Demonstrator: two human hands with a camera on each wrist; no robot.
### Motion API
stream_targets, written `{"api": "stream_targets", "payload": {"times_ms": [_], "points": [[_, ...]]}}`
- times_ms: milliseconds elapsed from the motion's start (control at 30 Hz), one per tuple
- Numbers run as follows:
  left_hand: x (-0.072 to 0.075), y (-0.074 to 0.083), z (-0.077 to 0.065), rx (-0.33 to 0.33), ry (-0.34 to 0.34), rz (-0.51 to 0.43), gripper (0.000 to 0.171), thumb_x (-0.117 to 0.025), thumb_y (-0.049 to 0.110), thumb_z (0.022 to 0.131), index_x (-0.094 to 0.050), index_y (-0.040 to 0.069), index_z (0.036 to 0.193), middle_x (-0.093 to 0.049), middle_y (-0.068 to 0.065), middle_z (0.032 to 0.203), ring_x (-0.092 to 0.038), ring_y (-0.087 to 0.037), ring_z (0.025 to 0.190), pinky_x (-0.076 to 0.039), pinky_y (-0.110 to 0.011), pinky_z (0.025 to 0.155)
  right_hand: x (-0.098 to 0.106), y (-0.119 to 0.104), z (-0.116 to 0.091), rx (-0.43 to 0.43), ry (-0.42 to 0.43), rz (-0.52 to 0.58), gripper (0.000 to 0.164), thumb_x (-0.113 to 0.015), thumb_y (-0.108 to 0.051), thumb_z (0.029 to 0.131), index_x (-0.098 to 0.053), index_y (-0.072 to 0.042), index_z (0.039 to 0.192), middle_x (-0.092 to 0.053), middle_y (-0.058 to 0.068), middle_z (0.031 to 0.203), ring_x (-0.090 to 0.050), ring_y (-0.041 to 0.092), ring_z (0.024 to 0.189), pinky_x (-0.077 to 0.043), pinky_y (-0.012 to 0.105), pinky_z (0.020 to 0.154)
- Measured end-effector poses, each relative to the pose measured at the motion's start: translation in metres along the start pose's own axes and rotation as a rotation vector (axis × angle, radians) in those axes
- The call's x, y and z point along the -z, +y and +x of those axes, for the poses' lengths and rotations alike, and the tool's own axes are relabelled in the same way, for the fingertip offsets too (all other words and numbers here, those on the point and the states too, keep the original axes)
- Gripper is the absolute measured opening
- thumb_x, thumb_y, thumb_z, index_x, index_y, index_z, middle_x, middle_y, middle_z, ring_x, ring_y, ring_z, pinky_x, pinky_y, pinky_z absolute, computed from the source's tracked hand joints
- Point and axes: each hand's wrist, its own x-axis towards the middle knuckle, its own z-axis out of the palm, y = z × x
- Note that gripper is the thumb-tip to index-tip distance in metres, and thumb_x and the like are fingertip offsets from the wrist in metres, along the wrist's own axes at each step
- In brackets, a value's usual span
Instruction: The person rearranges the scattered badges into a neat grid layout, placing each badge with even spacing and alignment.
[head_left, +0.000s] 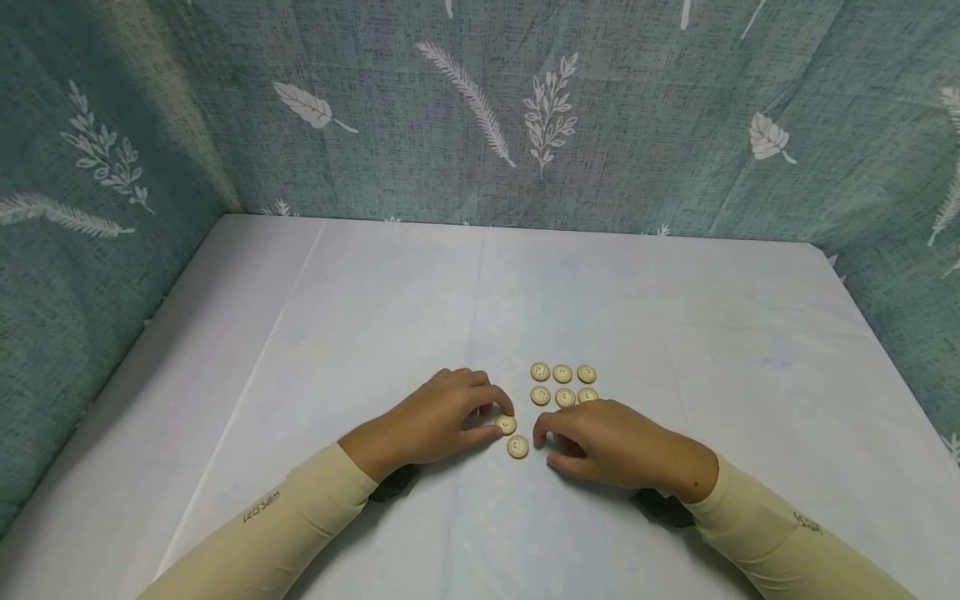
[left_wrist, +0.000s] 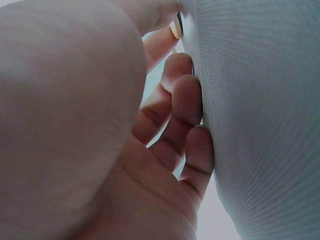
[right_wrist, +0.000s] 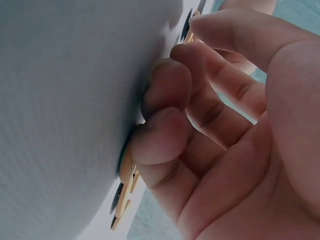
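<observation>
In the head view my left hand (head_left: pixel 453 417) pinches a round pale wooden button (head_left: pixel 506 425) between thumb and index finger, low at the white cloth. The edge of that button (left_wrist: pixel 175 27) shows by the fingertips in the left wrist view. Just below it lies a second wooden button (head_left: pixel 517 447), between the two hands. My right hand (head_left: pixel 611 443) rests low at the cloth to the right of this button, fingers loosely bent, thumb and index finger apart with nothing between them. Its knuckles partly cover the nearer row of buttons.
Beyond the right hand, several matching buttons (head_left: pixel 562 373) lie flat in two short rows. A white cloth (head_left: pixel 360 317) covers the table. Green leaf-patterned fabric (head_left: pixel 420 150) hangs along the back and both sides.
</observation>
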Motion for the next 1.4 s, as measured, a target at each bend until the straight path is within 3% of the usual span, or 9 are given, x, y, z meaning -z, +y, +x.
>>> {"api": "stream_targets", "payload": {"times_ms": [300, 867, 1200, 1400], "points": [[-0.0009, -0.0011, 0.0013, -0.008, 0.002, 0.005, 0.017, -0.073, 0.032, 0.091, -0.071, 0.03, 0.108, -0.057, 0.014, 0.085, -0.046, -0.004, 0.077, -0.04, -0.03, 0.08, 0.0007, -0.0037, 0.001, 0.046, 0.034, -0.029, 0.017, -0.071, -0.02, 0.09, -0.067, -0.022, 0.106, -0.045, -0.018, 0.068, -0.041, -0.004, 0.063, -0.038, 0.017, 0.06], [-0.0017, -0.0018, -0.0003, -0.018, 0.005, 0.011, 0.017, -0.074, 0.032, 0.09, -0.071, 0.03, 0.108, -0.057, 0.013, 0.086, -0.047, -0.004, 0.077, -0.042, -0.033, 0.082, -0.0024, -0.0063, 0.0021, 0.12, 0.016, -0.055, 0.032, -0.068, -0.019, 0.092, -0.067, -0.024, 0.124, -0.058, -0.018, 0.078, -0.045, -0.005, 0.066, -0.042, 0.017, 0.065], [-0.0027, -0.0028, -0.0013, -0.028, 0.011, 0.011, 0.017, -0.074, 0.032, 0.091, -0.071, 0.029, 0.108, -0.058, 0.013, 0.087, -0.046, -0.004, 0.077, -0.042, -0.033, 0.083, -0.0048, -0.0067, 0.0043, 0.081, -0.009, -0.036, 0.026, -0.067, -0.02, 0.093, -0.069, -0.025, 0.118, -0.065, -0.018, 0.088, -0.048, -0.004, 0.07, -0.044, 0.017, 0.067], [-0.0015, -0.0022, 0.0002, -0.014, -0.004, 0.007, 0.019, -0.073, 0.034, 0.091, -0.071, 0.029, 0.109, -0.059, 0.013, 0.089, -0.047, -0.004, 0.079, -0.042, -0.033, 0.083, -0.0038, -0.0077, 0.0052, 0.054, -0.014, -0.038, 0.022, -0.068, -0.021, 0.093, -0.07, -0.024, 0.114, -0.063, -0.018, 0.084, -0.046, -0.003, 0.068, -0.042, 0.018, 0.064]]}}
